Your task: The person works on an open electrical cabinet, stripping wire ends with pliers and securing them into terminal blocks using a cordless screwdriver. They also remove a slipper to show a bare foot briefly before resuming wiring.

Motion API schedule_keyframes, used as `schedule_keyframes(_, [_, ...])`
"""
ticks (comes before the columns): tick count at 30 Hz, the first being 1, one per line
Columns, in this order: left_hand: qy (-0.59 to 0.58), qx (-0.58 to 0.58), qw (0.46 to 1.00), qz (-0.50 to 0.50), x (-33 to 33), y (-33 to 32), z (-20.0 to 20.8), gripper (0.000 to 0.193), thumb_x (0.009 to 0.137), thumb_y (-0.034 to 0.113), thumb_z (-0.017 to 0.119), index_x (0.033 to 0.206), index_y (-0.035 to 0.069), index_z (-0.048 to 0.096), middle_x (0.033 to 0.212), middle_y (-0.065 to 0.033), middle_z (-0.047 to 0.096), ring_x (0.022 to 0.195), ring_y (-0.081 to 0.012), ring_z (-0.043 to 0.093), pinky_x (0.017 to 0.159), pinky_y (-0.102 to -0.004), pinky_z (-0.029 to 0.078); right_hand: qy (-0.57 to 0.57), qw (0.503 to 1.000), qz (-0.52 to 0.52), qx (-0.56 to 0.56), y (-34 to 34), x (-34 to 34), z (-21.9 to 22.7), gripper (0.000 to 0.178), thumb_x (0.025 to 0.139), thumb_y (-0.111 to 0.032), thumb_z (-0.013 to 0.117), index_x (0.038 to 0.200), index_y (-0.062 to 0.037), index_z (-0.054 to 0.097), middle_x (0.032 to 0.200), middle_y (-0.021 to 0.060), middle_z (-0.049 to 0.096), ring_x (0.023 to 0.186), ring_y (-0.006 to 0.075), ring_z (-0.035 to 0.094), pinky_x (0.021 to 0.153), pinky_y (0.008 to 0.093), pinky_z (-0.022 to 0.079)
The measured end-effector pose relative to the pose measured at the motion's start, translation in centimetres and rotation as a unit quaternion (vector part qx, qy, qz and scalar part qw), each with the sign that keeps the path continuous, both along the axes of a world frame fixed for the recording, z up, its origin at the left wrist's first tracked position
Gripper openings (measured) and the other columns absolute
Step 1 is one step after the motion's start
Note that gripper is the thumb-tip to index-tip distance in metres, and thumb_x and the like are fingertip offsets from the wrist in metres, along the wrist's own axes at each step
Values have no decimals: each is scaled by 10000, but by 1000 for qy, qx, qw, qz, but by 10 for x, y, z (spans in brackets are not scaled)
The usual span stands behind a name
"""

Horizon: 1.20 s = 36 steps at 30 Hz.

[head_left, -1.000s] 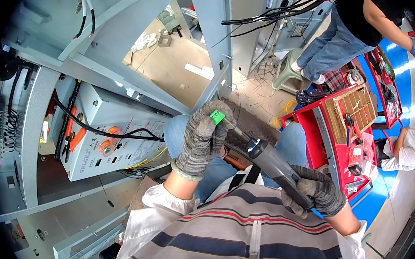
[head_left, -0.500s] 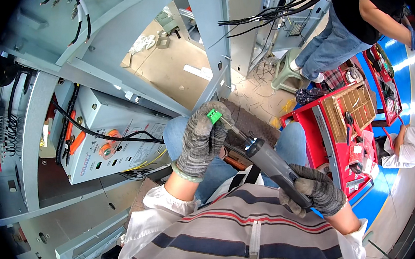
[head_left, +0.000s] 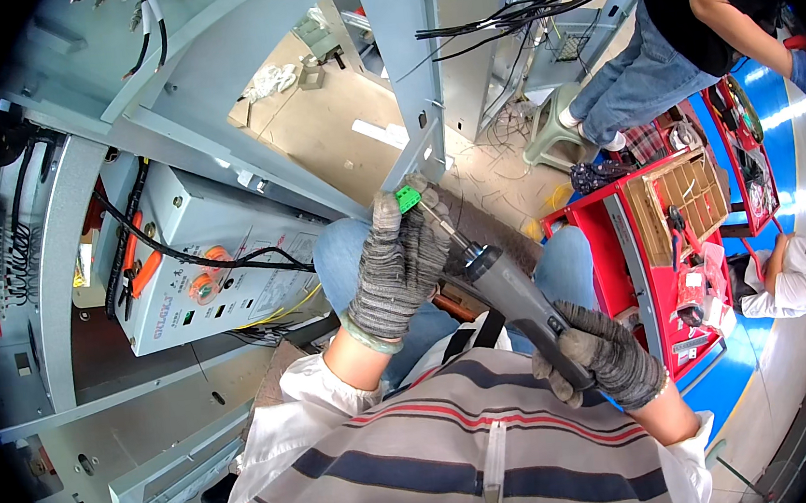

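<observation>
While knit-gloved left hand point(head_left: 400, 269) pinches green block point(head_left: 407, 199) | right hand point(head_left: 604, 356) grips cylindrical screwdriver point(head_left: 516, 291)

Pinches a small green terminal block point(head_left: 407, 199) at the fingertips of the grey-gloved left hand point(head_left: 396, 276), just above the centre of the frame. Grips a dark grey power screwdriver point(head_left: 521, 298) by its rear end in the gloved right hand point(head_left: 602, 354), right of centre; slants it up and left, with the bit reaching the block's edge, though too small to tell whether touching. Shows, at left, a pale metal box point(head_left: 251, 235) with a black cable point(head_left: 258, 261) crossing it and orange-handled cutters point(head_left: 145, 274) beside it. Includes, at right, a red tool cart point(head_left: 609, 256) bearing a divided cardboard tray point(head_left: 688, 190), and, at upper right, a standing co-worker in jeans point(head_left: 634, 84) next to a pale green stool point(head_left: 554, 127).
</observation>
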<state>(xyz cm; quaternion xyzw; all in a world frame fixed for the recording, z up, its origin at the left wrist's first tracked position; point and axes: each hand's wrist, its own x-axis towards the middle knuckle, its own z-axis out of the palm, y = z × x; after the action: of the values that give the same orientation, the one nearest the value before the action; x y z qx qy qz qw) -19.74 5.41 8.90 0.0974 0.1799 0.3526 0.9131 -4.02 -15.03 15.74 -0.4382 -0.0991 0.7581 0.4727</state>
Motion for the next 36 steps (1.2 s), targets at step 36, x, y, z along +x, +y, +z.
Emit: schedule_keyframes(36, [118, 257, 959, 19, -7, 0, 6, 480, 826, 378, 662, 1112, 9, 549, 946, -46, 594, 881, -132, 577, 802, -248, 485, -573, 790, 67, 209, 2, 3, 23, 495, 805, -225, 627, 1190, 53, 485, 911, 227, 617, 852, 360, 630, 774, 384, 493])
